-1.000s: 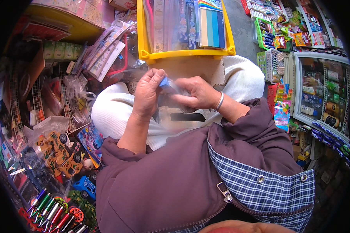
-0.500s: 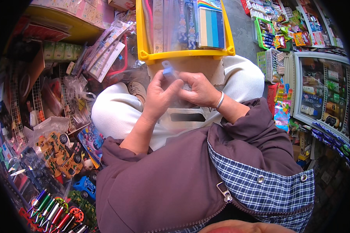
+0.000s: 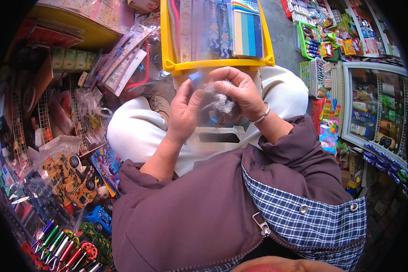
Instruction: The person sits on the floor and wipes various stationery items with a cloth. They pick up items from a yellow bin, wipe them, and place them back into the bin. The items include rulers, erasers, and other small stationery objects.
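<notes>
My left hand (image 3: 185,108) pinches a small clear item with a blue end (image 3: 195,77); motion blur hides its exact kind. Bunched in the fingers of my right hand (image 3: 244,92) is a fluffy grey cloth (image 3: 223,104), close beside the left fingertips. Both hands are above my lap, just short of a yellow plastic basket (image 3: 217,64). Inside that basket lie long clear-wrapped strips (image 3: 197,31) and a pad with blue and cream stripes (image 3: 248,34). A bit of blue shows beneath the cloth.
At left are bagged toy vehicles (image 3: 79,181), flat packaged goods (image 3: 122,59) and several metallic pens (image 3: 61,247). A glass-fronted drinks cooler (image 3: 376,109) stands at right, near a green basket (image 3: 308,38) of snacks. A pale box with a slot (image 3: 215,138) sits between my legs.
My right hand has drawn back to the right from the small item, bringing the grey cloth into fuller view. The left hand stays nearly in place, still pinching the item.
</notes>
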The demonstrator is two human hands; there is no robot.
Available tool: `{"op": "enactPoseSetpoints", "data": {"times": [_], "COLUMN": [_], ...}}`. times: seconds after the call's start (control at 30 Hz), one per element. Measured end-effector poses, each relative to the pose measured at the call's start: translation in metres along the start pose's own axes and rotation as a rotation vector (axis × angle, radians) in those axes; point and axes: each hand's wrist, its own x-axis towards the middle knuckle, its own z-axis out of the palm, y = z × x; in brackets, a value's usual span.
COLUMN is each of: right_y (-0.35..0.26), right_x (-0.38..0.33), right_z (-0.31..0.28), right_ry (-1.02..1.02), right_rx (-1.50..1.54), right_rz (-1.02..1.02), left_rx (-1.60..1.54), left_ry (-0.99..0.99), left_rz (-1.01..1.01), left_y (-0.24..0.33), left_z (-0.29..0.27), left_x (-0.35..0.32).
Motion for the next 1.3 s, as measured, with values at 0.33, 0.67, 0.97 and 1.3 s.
{"op": "enactPoseSetpoints", "data": {"times": [0.33, 0.67, 0.97, 1.3], "right_y": [0.001, 0.004, -0.004, 0.005], "right_x": [-0.004, -0.008, -0.008, -0.008], "right_z": [0.007, 0.007, 0.006, 0.005], "right_ry": [-0.127, -0.054, 0.056, -0.080], "right_rx": [-0.186, -0.500, -0.345, -0.445], "right_rz": [-0.201, -0.318, -0.372, -0.396], "left_rx": [-0.009, -0.006, -0.040, -0.006], "left_ry": [0.016, -0.047, -0.142, -0.089], "left_rz": [0.003, -0.011, -0.084, -0.055], "left_y": [-0.011, -0.007, -0.007, -0.008], "left_z": [0.001, 0.002, 0.002, -0.001], "left_x": [-0.002, -0.002, -0.006, -0.003]}}
